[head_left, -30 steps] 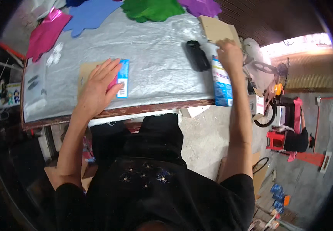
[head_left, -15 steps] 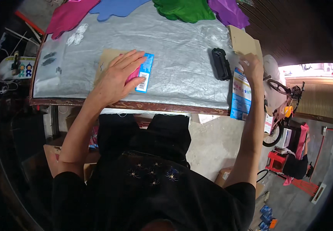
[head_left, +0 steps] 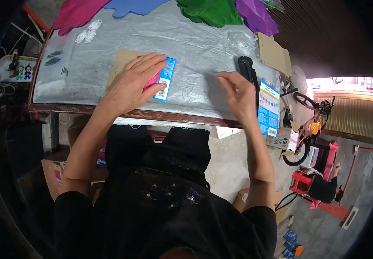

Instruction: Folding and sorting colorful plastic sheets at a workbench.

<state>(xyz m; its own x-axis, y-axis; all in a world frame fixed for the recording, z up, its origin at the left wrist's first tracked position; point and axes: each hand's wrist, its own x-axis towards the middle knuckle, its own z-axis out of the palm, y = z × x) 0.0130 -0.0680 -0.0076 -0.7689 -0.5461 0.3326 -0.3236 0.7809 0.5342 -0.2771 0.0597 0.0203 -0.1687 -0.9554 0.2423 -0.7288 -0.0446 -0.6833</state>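
Note:
My left hand (head_left: 131, 84) lies flat, fingers spread, on a small blue and pink packet (head_left: 164, 80) that rests on a brown cardboard piece (head_left: 118, 65) on the table. My right hand (head_left: 237, 95) hovers over the grey plastic sheet (head_left: 195, 47) near the table's front edge, fingers loosely apart and holding nothing. A black stapler-like tool (head_left: 247, 69) lies just beyond that hand. A blue printed card pack (head_left: 268, 107) hangs over the table's right edge beside it.
Coloured felt cut-outs lie at the far edge: pink (head_left: 76, 12), blue (head_left: 132, 6), green (head_left: 210, 11), purple (head_left: 255, 16). Brown cardboard sheets (head_left: 273, 54) sit at the far right corner. A small bicycle (head_left: 303, 129) and red stool (head_left: 302, 183) stand on the floor to the right.
My right hand has left the table's right edge and the blue card pack and moved left over the grey sheet. My left hand stays pressed on the packet.

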